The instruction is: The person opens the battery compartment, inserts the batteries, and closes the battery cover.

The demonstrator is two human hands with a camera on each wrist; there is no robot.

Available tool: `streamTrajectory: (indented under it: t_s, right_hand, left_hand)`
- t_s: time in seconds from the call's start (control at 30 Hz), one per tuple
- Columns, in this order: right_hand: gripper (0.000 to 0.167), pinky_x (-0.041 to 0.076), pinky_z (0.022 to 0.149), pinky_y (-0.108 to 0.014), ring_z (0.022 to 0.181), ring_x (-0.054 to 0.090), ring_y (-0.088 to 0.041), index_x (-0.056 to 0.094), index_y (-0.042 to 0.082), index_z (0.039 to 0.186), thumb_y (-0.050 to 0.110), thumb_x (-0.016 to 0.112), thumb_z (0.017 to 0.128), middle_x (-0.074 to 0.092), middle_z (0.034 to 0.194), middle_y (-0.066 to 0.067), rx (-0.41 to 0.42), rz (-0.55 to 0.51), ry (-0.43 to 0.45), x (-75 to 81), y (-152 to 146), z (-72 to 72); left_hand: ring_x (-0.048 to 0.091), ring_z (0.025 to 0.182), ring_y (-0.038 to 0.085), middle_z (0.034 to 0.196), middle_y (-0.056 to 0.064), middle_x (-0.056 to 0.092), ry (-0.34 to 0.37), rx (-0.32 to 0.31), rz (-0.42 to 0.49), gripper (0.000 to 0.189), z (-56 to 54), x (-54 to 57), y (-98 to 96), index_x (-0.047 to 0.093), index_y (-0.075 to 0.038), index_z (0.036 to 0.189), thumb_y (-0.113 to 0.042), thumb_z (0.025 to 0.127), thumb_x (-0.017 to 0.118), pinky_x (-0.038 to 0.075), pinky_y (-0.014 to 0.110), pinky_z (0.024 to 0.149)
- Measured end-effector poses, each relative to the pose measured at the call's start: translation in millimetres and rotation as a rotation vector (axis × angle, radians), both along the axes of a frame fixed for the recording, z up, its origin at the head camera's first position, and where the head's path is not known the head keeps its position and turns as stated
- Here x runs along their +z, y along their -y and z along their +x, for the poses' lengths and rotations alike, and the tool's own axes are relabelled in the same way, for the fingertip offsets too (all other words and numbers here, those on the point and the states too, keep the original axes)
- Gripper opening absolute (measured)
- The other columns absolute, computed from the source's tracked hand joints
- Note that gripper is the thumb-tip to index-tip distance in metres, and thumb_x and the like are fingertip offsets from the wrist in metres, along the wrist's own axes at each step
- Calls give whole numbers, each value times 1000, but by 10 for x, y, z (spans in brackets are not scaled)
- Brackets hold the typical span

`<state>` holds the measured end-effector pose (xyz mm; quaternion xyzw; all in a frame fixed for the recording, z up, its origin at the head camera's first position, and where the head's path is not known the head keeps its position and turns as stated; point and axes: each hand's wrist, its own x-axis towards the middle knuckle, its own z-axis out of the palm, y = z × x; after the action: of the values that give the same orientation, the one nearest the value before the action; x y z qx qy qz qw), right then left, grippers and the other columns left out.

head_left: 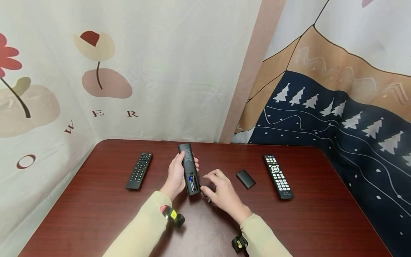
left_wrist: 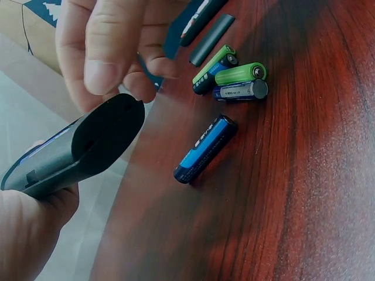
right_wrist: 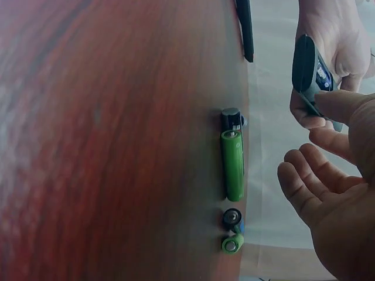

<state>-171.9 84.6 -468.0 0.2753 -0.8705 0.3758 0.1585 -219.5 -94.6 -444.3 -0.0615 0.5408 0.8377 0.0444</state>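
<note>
"Black oblong plastic remote control (head_left: 188, 162): where is it?"
"Gripped in the left hand (head_left: 175, 177) above the dark-red wood-grained table (head_left: 112, 214) (a blue cylindrical battery (head_left: 191, 181) shows in its back)."
"Right hand (head_left: 221, 191)?"
"Beside its lower end, fingers loosely bent."

Red-brown wood-grain table (head_left: 321, 217) as reference. Black remote control (head_left: 139, 172) on its left part; white-buttoned remote control (head_left: 278, 177) on its right. Flower-print white cloth (head_left: 179, 71) behind it; navy tree-print cloth (head_left: 308, 123) behind its right side.
</note>
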Motion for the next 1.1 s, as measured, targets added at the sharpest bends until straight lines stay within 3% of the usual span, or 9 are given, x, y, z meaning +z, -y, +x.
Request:
streamTrajectory:
  t_s: [0.47,1.1]
  right_hand:
    - [19,52,80,-37,96,58,-19,75,7,105,12,82,87,63,104,-3,-39,171,110,-3,-103,31]
    - [20,50,77,-34,91,53,-19,75,10,96,18,86,82,62,97,0,-20,296,145,-53,-167,60]
  left_hand:
    - [65,81,19,95,6,66,8,-9,-5,42,-13,17,-7,43,0,135,-33,113,29,58,37,86]
    - [65,80,17,93,4,66,8,-4,-11,41,1,20,-14,42,-2,136,-33,113,29,57,32,80]
